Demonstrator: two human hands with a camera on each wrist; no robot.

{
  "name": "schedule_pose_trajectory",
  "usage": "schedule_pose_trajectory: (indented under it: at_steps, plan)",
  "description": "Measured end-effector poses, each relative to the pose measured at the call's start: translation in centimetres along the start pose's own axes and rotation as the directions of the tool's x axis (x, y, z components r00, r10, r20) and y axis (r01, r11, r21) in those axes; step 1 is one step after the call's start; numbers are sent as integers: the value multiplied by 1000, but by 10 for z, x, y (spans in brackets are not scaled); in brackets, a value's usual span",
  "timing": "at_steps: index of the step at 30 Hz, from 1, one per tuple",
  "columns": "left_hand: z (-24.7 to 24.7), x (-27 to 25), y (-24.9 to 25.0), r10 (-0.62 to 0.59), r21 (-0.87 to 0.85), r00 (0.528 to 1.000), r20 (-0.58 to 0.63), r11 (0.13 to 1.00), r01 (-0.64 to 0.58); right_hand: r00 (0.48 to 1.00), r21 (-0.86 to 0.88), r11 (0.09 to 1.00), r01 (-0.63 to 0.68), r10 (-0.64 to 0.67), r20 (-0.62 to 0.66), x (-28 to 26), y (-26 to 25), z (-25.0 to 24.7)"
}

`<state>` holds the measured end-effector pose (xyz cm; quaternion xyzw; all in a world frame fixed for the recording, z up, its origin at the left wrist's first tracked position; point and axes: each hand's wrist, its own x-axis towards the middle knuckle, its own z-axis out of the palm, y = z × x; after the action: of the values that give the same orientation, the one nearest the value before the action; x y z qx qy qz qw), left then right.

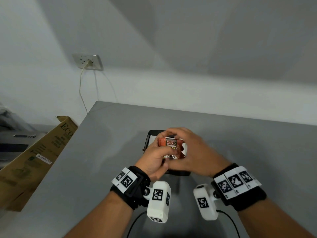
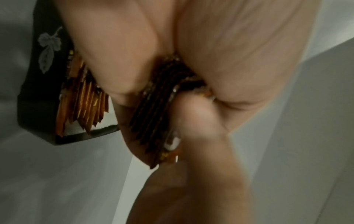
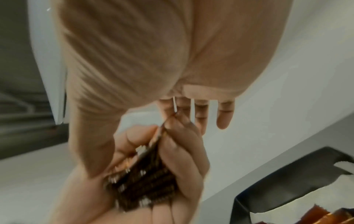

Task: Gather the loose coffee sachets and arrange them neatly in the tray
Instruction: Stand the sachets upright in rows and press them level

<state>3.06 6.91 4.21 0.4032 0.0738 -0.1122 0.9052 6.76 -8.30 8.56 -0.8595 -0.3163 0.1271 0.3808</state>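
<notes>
From the head view I see both hands meeting above the tray (image 1: 148,138), which sits on the grey worktop (image 1: 106,152). My left hand (image 1: 155,159) and right hand (image 1: 193,152) together clamp a stack of sachets (image 1: 171,146) over the tray. Only the left wrist view shows more sachets (image 2: 84,103) standing on edge inside the tray (image 2: 38,109), and a leaf motif on its wall. The right wrist view shows the stack (image 3: 145,180) edge-on, left fingers (image 3: 182,151) curled round it and right fingers (image 3: 223,115) fairly straight beyond it. My hands hide most of the tray from above; both wrist views are blurred.
</notes>
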Motion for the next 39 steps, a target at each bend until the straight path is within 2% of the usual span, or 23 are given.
schedule_pose_trajectory:
  at_steps: [4, 10, 14, 16, 19, 22, 26, 29, 39]
  plan:
    - [-3, 4, 3, 64, 141, 997, -37, 988, -58, 985, 107, 994, -27, 44, -168, 5, 10, -6]
    - [-8, 7, 0, 127, 359, 987, -103, 930, -82, 983, 82, 989, -120, 131, -132, 18, 23, 2]
    - [-16, 8, 2, 138, 377, 977, -163, 924, -67, 989, 27, 992, -122, 124, -78, 27, 20, -3]
    - [-20, 10, 8, 163, 371, 960, -229, 926, -69, 985, 49, 989, -138, 142, -99, 34, 24, -12]
    - [-31, 14, 21, 211, 312, 910, -358, 945, -96, 928, 152, 969, -196, 233, -291, 51, 45, -35]
    - [-41, 16, 31, 233, 296, 883, -407, 948, -114, 874, 101, 957, -274, 291, -390, 67, 67, -47]
    - [-46, 21, 32, 241, 343, 877, -416, 935, -95, 918, -144, 922, -359, 322, -231, 85, 89, -25]
    - [-48, 24, 27, 236, 371, 878, -417, 926, -72, 927, -219, 902, -372, 350, -133, 90, 103, -7]
    - [-50, 27, 20, 198, 388, 885, -421, 922, -22, 905, -274, 864, -422, 388, -172, 89, 123, 1]
